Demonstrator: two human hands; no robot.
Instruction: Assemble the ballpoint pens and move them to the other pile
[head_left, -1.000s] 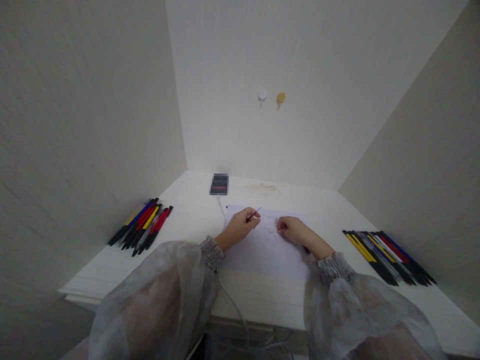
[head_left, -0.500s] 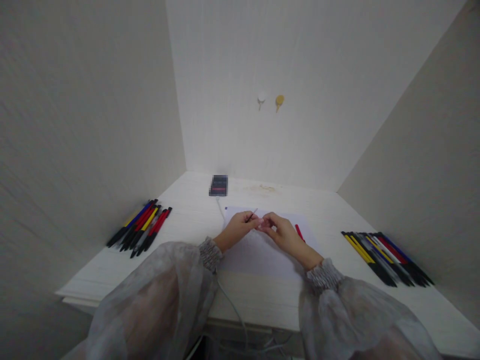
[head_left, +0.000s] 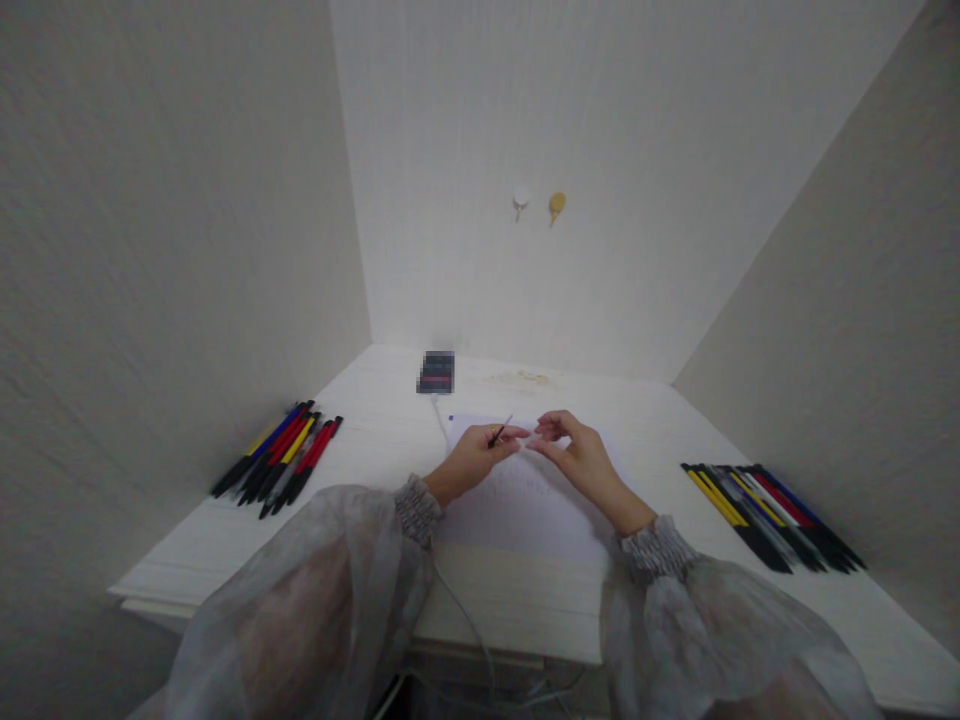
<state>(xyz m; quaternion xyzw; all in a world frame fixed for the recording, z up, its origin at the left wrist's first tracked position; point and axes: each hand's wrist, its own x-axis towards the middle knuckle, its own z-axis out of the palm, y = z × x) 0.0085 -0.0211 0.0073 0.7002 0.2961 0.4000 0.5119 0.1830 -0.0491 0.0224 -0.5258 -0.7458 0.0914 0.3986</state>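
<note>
Over a white sheet of paper my two hands face each other, fingertips nearly meeting. My left hand is closed around a thin dark rod, like a pen refill, which sticks up between its fingers with a pale upper end. My right hand is curved, thumb and fingers apart, just right of the left fingertips. Whether something small and clear lies between the fingertips is too faint to tell. Faint marks show on the paper below.
A row of pens in several colours lies at the left, another row of pens at the right. A pixelated device with a pale cable sits at the back. Two hooks, one white, one yellow, are on the wall.
My right hand has moved slightly away from the left and its fingers have spread. The red pen piece seen beside the right wrist is now hidden. My left hand still holds the rod.
</note>
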